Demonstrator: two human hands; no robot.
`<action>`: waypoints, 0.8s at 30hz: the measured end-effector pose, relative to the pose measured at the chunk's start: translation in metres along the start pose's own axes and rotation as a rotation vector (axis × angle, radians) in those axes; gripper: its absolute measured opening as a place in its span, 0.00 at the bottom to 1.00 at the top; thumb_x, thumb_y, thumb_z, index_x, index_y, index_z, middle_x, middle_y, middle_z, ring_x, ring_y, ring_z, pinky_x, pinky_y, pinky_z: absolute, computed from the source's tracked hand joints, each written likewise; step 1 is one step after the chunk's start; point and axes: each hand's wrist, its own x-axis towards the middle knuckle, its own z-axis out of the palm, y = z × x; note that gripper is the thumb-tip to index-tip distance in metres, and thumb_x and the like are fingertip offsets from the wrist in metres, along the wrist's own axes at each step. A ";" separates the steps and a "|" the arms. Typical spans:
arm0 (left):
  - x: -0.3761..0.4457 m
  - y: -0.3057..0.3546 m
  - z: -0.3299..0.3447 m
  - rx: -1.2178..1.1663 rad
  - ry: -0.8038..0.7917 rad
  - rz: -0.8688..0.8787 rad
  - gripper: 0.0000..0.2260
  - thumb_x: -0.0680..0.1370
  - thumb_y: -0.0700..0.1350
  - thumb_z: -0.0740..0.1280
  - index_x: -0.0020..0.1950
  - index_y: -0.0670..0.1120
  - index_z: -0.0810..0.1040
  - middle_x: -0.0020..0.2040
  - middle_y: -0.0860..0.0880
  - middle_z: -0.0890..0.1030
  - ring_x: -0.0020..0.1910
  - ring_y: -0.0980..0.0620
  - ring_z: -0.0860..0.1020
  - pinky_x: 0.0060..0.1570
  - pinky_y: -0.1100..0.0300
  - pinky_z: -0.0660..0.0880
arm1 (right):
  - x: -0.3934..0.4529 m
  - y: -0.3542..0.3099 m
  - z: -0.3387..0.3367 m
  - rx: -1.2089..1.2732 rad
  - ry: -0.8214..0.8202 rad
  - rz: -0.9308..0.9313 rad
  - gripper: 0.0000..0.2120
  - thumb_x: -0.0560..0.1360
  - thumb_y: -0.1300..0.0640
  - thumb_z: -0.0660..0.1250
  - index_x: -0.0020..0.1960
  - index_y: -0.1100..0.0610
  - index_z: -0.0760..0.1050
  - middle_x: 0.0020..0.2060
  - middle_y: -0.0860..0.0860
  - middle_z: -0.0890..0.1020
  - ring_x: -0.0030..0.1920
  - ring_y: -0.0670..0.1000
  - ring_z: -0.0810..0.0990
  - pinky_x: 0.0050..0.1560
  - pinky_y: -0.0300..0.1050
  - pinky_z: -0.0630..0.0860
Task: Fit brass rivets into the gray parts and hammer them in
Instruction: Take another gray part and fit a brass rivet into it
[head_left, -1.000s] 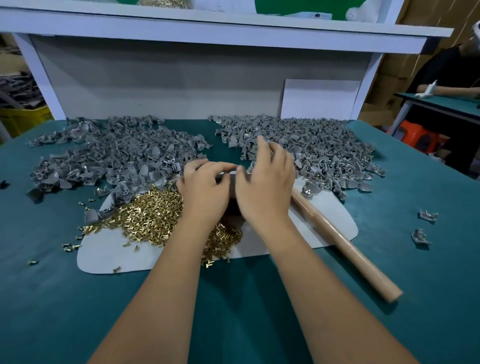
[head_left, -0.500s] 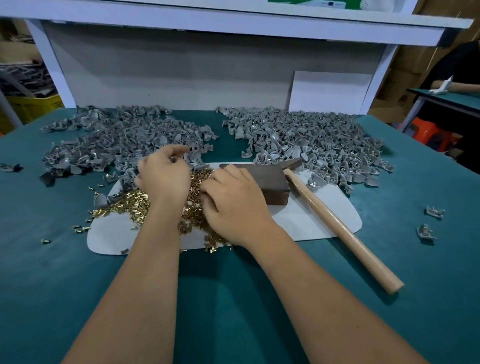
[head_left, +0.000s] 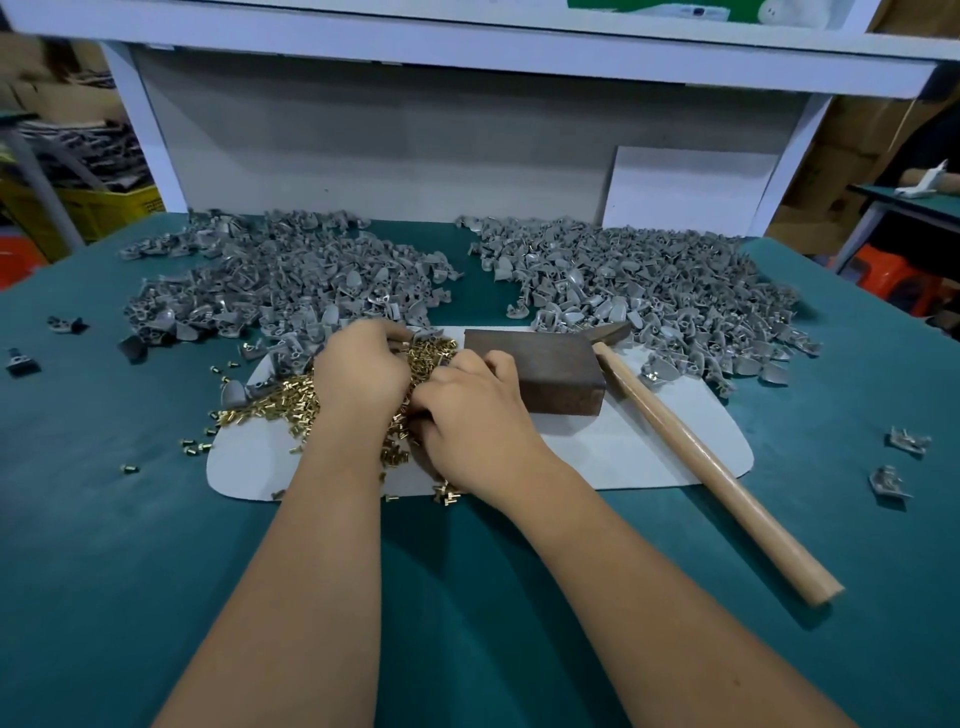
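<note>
A teal table (head_left: 130, 545) under a white shelf carries two heaps of gray parts (head_left: 291, 280), left and right, behind a white mat (head_left: 639, 457). On the mat lie the brass rivets (head_left: 280, 402), a dark block (head_left: 545, 371) and a hammer (head_left: 696, 457). Both the left hand (head_left: 363, 371) and right hand (head_left: 467, 410) rest curled in the rivets; whether either pinches anything I cannot tell

A teal workbench under a white shelf, in a cluttered workshop.

A white mat (head_left: 623, 457) lies near the middle of the teal table (head_left: 130, 571), with a white panel (head_left: 685, 189) leaning at the back right corner. Past the left edge sits a yellow crate (head_left: 104, 208); past the right edge, an orange stool (head_left: 898, 275) beside another teal table (head_left: 930, 202).
</note>
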 end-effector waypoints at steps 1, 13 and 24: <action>0.000 -0.001 0.000 -0.019 0.019 -0.001 0.18 0.75 0.35 0.63 0.60 0.50 0.82 0.56 0.48 0.84 0.55 0.46 0.80 0.54 0.54 0.77 | 0.000 0.000 0.001 0.002 0.003 -0.002 0.08 0.73 0.58 0.61 0.45 0.53 0.79 0.43 0.47 0.79 0.54 0.52 0.68 0.56 0.50 0.53; -0.001 0.009 -0.008 -0.604 0.173 -0.064 0.11 0.75 0.40 0.73 0.57 0.49 0.84 0.47 0.55 0.84 0.48 0.59 0.82 0.49 0.69 0.76 | -0.002 0.012 -0.008 0.316 0.369 0.031 0.04 0.74 0.63 0.67 0.48 0.59 0.80 0.42 0.53 0.80 0.45 0.56 0.76 0.46 0.52 0.72; -0.026 0.061 0.016 -0.547 -0.034 0.200 0.05 0.75 0.46 0.73 0.43 0.56 0.81 0.41 0.59 0.83 0.42 0.66 0.79 0.48 0.65 0.75 | -0.003 0.070 -0.020 0.645 0.583 0.567 0.08 0.73 0.66 0.68 0.48 0.56 0.80 0.48 0.47 0.77 0.45 0.43 0.80 0.50 0.33 0.76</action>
